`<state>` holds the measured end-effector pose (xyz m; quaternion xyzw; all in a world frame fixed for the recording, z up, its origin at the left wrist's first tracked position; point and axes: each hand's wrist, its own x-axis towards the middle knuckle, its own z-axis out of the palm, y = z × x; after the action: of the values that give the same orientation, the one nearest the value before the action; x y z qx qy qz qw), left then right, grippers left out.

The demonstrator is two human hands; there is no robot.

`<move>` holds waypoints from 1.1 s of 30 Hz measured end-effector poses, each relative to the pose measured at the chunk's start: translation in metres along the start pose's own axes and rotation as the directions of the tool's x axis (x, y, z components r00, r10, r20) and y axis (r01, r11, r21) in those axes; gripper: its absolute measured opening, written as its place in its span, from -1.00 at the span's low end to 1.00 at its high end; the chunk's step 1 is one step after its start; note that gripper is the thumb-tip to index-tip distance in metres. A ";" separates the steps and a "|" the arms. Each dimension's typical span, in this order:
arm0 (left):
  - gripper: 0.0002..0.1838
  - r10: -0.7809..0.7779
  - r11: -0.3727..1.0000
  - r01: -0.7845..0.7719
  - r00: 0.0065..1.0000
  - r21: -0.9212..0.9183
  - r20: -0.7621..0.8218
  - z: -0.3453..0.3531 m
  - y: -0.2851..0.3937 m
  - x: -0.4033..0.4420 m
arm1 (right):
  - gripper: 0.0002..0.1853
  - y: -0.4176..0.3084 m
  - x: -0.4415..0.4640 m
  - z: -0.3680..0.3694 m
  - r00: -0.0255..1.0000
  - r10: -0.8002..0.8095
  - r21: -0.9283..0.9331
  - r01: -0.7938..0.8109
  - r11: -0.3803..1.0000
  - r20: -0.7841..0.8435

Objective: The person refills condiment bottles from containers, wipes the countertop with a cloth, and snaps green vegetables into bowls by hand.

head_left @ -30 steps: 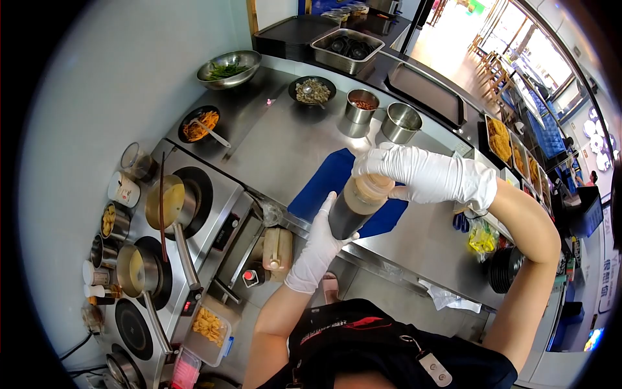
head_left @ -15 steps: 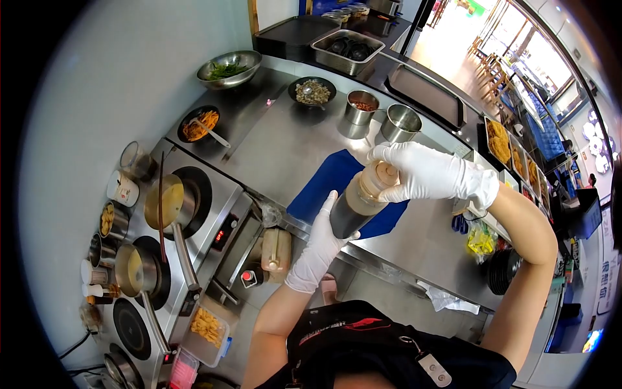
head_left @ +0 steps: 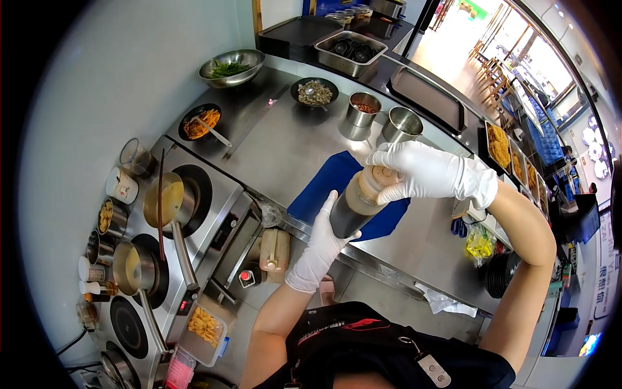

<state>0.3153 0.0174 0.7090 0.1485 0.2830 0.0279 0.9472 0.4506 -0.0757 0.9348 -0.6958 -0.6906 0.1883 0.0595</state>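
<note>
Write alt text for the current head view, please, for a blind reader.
A white-gloved left hand holds the body of a clear cylindrical bottle with dark contents; the white-gloved right hand grips its top. Below lies a flat dark-blue sheet on a grey metal counter; two long-handled metal pans stand at the picture's left.

A clear, cylindrical bottle (head_left: 357, 202) with a pale, rounded top (head_left: 381, 176) holds dark brown liquid (head_left: 345, 220). Held up mid-view, it slants, top toward the upper right.
</note>
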 end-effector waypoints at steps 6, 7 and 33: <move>-0.51 0.013 1.000 -0.012 1.000 -0.027 0.019 0.000 -0.001 -0.001 | -0.22 -0.006 0.006 -0.001 0.984 0.174 -0.157 -0.176 0.972 -0.026; -0.53 0.001 1.000 -0.001 1.000 -0.028 0.018 0.001 0.000 -0.001 | -0.23 0.001 0.003 -0.002 0.996 0.073 -0.121 -0.079 0.989 -0.057; -0.50 -0.010 0.999 0.009 1.000 -0.040 -0.009 -0.001 0.001 0.005 | -0.54 0.016 0.003 0.012 0.961 -0.247 -0.016 0.247 0.969 -0.125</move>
<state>0.3186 0.0191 0.7054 0.1281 0.2872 0.0296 0.9488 0.4613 -0.0753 0.9175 -0.6149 -0.7667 0.1351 0.1260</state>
